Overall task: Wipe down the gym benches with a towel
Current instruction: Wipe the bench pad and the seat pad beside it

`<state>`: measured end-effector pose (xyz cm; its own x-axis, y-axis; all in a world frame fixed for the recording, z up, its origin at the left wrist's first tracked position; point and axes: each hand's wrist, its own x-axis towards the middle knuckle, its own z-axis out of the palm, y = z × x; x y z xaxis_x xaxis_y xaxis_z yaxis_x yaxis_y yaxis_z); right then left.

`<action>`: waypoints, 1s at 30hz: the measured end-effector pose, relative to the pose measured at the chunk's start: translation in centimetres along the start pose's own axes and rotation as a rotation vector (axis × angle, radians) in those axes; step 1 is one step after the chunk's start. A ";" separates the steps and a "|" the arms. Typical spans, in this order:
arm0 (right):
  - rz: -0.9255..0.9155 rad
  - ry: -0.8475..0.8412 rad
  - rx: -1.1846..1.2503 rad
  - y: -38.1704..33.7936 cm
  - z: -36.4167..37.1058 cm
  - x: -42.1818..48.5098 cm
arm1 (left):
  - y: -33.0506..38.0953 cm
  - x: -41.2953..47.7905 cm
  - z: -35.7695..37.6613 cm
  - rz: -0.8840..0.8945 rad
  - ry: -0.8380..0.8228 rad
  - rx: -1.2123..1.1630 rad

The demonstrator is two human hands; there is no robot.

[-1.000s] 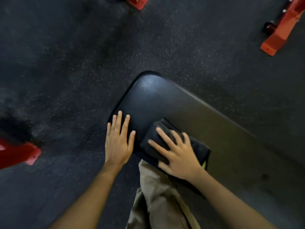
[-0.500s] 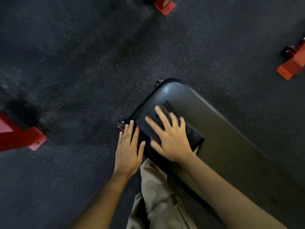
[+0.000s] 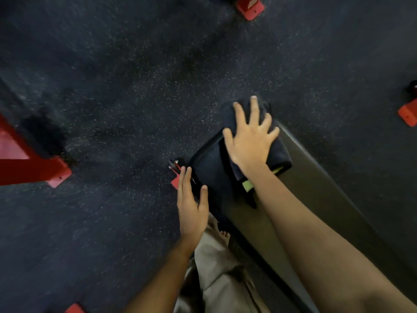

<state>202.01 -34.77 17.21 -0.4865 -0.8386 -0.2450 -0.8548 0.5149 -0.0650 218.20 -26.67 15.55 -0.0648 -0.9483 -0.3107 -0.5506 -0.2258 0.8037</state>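
Note:
A black padded gym bench [image 3: 316,199] runs from the middle of the view down to the lower right. A dark folded towel [image 3: 279,152] with a yellow-green tag lies over the bench's far rounded end. My right hand [image 3: 250,141] presses flat on the towel with fingers spread, and the towel's far edge hangs past the pad. My left hand [image 3: 191,204] rests flat on the bench's left side edge, fingers together, holding nothing.
Dark speckled rubber floor [image 3: 135,98] surrounds the bench. Red machine feet stand at left [image 3: 33,168], top [image 3: 250,7], far right [image 3: 408,114] and bottom left [image 3: 74,309]. A red bench-frame part [image 3: 176,177] shows under the pad. My beige trouser leg [image 3: 221,274] and bare toes are below.
My right hand has slid the towel forward along the pad to its far end. My left hand has slipped from the pad's top to its side edge. The view has shifted.

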 end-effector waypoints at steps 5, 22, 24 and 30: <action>-0.356 -0.117 -0.036 -5.4 0.5 -3.9 | 1.5 2.0 -0.6 -0.572 0.246 -0.659; -0.291 -0.030 -0.040 9.4 3.8 -21.4 | 2.3 -5.5 -1.5 -0.937 -0.128 -0.973; -0.084 -0.080 0.034 12.7 2.8 -22.6 | 3.6 -6.9 -0.9 -0.913 -0.126 -0.915; 0.212 -0.116 0.486 20.0 -1.8 -25.7 | 10.4 -11.6 1.8 -0.780 -0.287 -0.775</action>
<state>197.10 -3.27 23.91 -0.5930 -0.6962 -0.4045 -0.5442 0.7168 -0.4360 211.74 -17.64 26.57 -0.1735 -0.4245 -0.8887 0.1325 -0.9042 0.4060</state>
